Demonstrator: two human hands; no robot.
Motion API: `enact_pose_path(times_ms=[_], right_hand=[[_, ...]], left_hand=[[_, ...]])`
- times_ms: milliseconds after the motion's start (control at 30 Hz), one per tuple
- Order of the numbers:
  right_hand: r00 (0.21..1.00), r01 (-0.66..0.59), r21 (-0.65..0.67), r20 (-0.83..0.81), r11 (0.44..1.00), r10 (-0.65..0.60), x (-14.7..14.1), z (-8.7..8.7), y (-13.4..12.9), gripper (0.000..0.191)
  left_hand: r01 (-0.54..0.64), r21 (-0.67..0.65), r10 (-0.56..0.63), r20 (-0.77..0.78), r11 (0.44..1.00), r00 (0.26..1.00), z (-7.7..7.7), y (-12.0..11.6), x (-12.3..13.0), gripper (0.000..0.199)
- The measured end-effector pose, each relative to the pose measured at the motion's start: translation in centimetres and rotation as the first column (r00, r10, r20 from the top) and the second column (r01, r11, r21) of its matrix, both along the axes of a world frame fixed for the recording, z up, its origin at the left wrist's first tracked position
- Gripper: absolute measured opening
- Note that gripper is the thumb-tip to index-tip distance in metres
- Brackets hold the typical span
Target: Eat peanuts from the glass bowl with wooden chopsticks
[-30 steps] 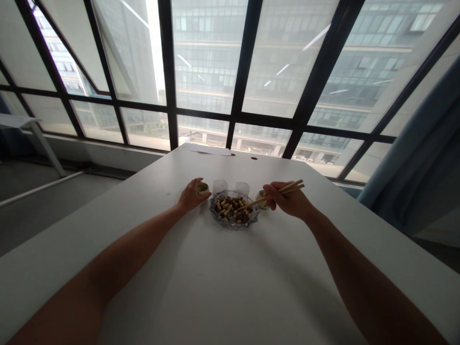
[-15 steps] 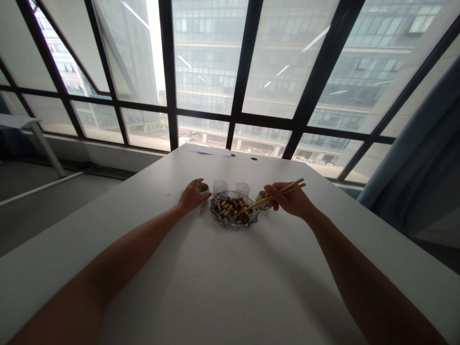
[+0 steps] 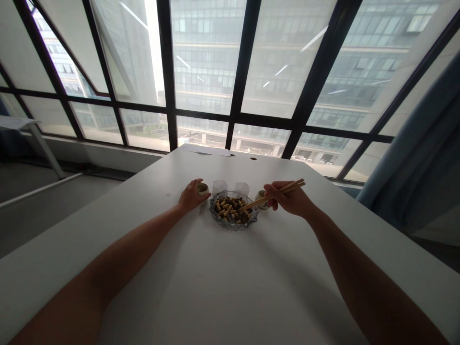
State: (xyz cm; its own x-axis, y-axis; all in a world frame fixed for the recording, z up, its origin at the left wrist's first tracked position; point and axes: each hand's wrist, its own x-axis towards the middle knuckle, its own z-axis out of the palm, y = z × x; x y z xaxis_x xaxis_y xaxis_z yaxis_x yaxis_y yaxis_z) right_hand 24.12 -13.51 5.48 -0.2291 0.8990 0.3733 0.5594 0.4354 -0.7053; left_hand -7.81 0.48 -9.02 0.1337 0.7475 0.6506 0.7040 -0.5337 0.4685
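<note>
A scalloped glass bowl (image 3: 233, 225) stands mid-table, filled with peanuts (image 3: 227, 209) in their shells and some darker pieces. My right hand (image 3: 287, 196) is closed around a pair of wooden chopsticks (image 3: 264, 198), whose tips reach down among the peanuts. Left of the bowl, my left hand (image 3: 189, 197) curls its fingers and thumb around a small pale cup (image 3: 202, 190) that rests on the table. A second small cup (image 3: 263, 195) with dark markings stands right of the bowl, partly hidden behind the chopsticks and my right hand.
Two clear plastic cups (image 3: 242, 188) stand just behind the bowl. Papers (image 3: 204, 150) lie at the far end of the white table (image 3: 215, 278), near a round hole (image 3: 253, 158). Large windows rise behind it; a blue curtain (image 3: 409, 158) hangs at right.
The chopstick tips have shifted very slightly among the peanuts. My left hand stays on the cup, and the view has moved a touch.
</note>
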Motion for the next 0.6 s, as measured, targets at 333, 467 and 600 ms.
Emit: enact_pose_path(times_ms=[333, 467, 600], right_hand=[[0.978, 0.191, 0.175, -0.122, 0.966, -0.171, 3.0, 2.0, -0.1, 0.062], [0.948, 0.317, 0.29, -0.107, 0.903, -0.298, 4.5, 2.8, -0.5, 0.063], [0.921, 0.387, 0.327, -0.105, 0.862, -0.374, 5.7, 3.1, -0.7, 0.067]], left_hand=[[0.02, -0.022, -0.022, -0.101, 1.0, 0.995, 6.2, -0.3, 3.7, 0.056], [0.259, -0.113, -0.283, -0.405, 0.959, 0.87, 8.6, -0.8, 10.8, 0.066], [0.297, -0.28, -0.405, -0.536, 0.913, 0.74, 8.8, -0.5, 18.0, 0.084]])
